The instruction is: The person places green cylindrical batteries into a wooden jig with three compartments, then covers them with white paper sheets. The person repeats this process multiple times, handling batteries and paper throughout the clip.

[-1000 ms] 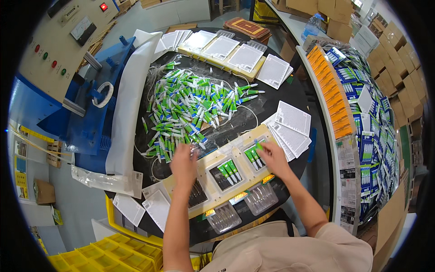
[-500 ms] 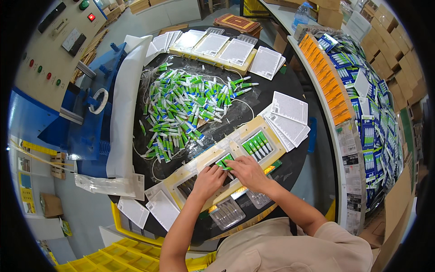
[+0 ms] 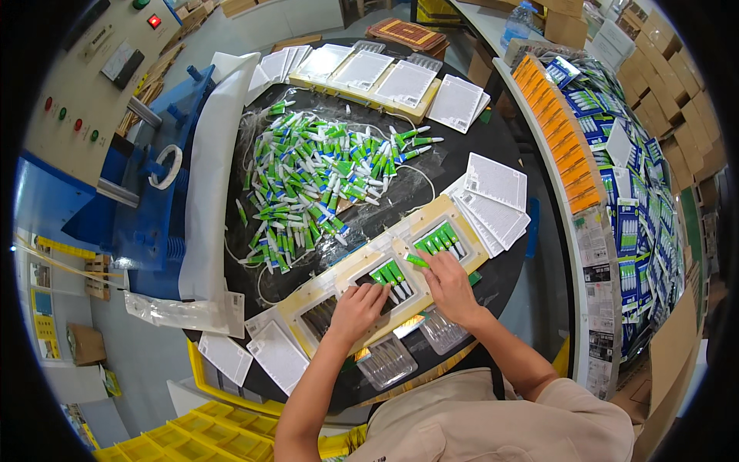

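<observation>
A cream-coloured fixture point(image 3: 336, 277) lies at a slant in front of me, with clear blister trays set in its openings. Small green tubes with white tips point(image 3: 390, 272) lie side by side in the middle tray. My left hand point(image 3: 359, 309) is at that tray's left part, fingers drawn together; whatever they hold is hidden. Above the gap between the middle and right trays, my right hand point(image 3: 453, 290) pinches one green tube point(image 3: 416, 260). More tubes point(image 3: 440, 238) fill the right tray, partly behind this hand. The left opening point(image 3: 317, 314) shows no tubes.
A heap of loose tubes point(image 3: 308, 177) covers the black round table point(image 3: 493, 131). Printed cards point(image 3: 493, 192) lie right of the fixture. A second fixture point(image 3: 362, 91) stands at the back, a blue press point(image 3: 154, 223) at left. Spare clear blisters point(image 3: 386, 362) lie near me.
My hands have moved apart, the right one rightward with a tube pinched in it. More of the tubes in the middle tray now show.
</observation>
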A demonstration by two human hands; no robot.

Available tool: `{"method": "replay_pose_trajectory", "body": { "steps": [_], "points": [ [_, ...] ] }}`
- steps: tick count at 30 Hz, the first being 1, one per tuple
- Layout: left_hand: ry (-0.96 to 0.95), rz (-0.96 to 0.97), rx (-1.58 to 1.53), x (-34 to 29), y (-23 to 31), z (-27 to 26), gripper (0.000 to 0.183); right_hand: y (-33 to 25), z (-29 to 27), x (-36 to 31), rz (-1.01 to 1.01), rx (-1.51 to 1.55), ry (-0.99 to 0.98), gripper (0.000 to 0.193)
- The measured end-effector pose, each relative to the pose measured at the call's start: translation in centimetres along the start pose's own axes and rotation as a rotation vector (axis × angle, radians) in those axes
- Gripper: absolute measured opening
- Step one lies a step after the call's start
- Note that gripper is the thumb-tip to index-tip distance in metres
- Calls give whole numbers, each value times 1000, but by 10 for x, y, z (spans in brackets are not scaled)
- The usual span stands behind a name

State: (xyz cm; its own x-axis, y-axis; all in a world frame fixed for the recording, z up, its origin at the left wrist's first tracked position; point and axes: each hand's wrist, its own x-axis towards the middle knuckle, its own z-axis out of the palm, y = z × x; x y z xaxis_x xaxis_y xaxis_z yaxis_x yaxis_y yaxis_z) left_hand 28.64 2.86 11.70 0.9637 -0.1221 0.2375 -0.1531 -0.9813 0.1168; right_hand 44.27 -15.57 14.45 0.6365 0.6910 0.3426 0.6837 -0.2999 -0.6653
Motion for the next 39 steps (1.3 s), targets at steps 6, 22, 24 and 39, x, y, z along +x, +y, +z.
{"method": "replay_pose_trajectory", "body": {
  "steps": [6, 22, 24, 39],
  "points": [
    [117, -102, -78, -6, 5, -4, 39, -15, 6, -5, -9, 76, -116, 33],
    [505, -544, -130, -35, -36, -27, 23, -25, 68, -16, -396, -250, -61, 29],
    [499, -550, -131, -25, -47, -24, 24, -25, 63, -9, -385, -195, -64, 28],
    [76, -167, 113, 31, -122, -23, 17, 23, 184, 167, 26, -56, -293, 21]
  ]
}}
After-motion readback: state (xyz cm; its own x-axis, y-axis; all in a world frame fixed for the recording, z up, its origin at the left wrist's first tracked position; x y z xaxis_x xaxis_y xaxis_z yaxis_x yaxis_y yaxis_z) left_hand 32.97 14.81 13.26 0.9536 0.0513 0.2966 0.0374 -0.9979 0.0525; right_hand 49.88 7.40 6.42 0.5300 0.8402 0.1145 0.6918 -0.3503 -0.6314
